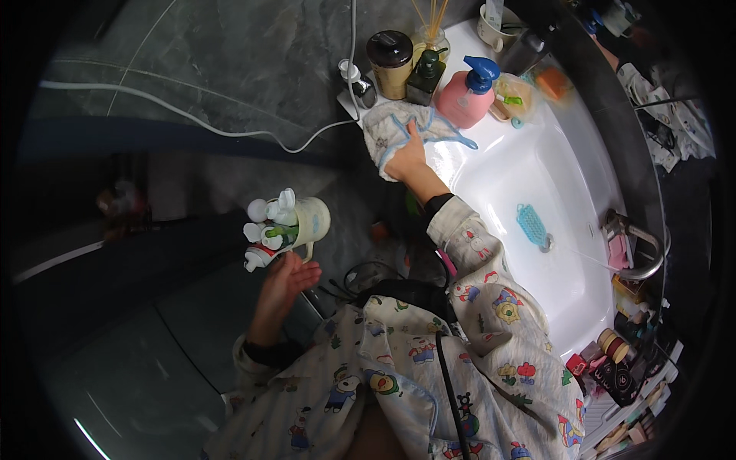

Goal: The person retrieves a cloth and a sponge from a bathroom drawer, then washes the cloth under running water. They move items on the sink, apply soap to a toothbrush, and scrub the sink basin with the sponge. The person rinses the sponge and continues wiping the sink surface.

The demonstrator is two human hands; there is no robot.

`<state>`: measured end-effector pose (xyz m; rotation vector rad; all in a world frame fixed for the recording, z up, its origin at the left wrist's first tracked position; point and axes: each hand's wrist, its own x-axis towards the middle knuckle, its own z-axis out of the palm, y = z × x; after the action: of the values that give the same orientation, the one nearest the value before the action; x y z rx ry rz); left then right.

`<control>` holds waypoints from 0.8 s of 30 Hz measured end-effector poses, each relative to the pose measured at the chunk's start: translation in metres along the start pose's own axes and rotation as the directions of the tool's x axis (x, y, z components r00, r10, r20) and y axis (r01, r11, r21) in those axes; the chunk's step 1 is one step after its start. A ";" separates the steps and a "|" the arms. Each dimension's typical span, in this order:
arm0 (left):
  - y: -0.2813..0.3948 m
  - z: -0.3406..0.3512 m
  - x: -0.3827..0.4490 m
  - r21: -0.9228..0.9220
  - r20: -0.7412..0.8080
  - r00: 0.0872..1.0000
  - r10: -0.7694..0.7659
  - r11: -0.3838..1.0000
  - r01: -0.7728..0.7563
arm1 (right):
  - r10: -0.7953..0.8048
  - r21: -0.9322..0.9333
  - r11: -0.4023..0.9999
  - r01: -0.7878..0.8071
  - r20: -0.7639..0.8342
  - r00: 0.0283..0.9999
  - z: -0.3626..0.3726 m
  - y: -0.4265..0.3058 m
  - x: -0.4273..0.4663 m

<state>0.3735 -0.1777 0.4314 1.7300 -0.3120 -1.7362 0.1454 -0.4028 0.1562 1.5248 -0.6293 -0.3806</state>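
My right hand (410, 160) holds a white terry cloth (386, 129) with light blue trim, its thumb on top. The cloth lies against the corner of the white sink counter, close to a pink pump bottle (460, 102) with a blue head. To the left, my left hand (290, 275) is at the handle of a cream cup (314, 218) and appears to support it. How its fingers grip the handle is partly hidden. Several capped tubes (280, 211) stick out of the cup, one of them red and white (257, 256).
A brown-lidded jar (391, 57), a dark green pump bottle (426, 75) and a reed diffuser (431, 37) crowd the counter corner. A blue perforated piece (531, 224) lies in the white basin (552, 172) below the faucet (644, 253). A white cable (230, 133) runs along the tiles.
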 end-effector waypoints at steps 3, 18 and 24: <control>0.005 0.003 0.006 0.011 0.010 1.000 -0.008 1.000 0.007 | 0.056 -0.049 0.998 -0.048 0.165 0.985 -0.005 0.024 -0.018; 0.011 0.006 0.032 0.103 0.163 0.986 -0.032 0.995 0.015 | -0.342 -0.480 0.801 0.359 0.126 0.931 -0.050 0.104 -0.169; 0.009 0.004 0.039 0.084 0.112 0.993 -0.037 0.996 0.028 | -0.523 -0.914 -0.328 0.240 0.387 0.760 -0.043 0.085 -0.104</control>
<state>0.3756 -0.2085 0.4059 1.7054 -0.4125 -1.8733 0.0763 -0.3038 0.2281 0.0042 0.5346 -0.9689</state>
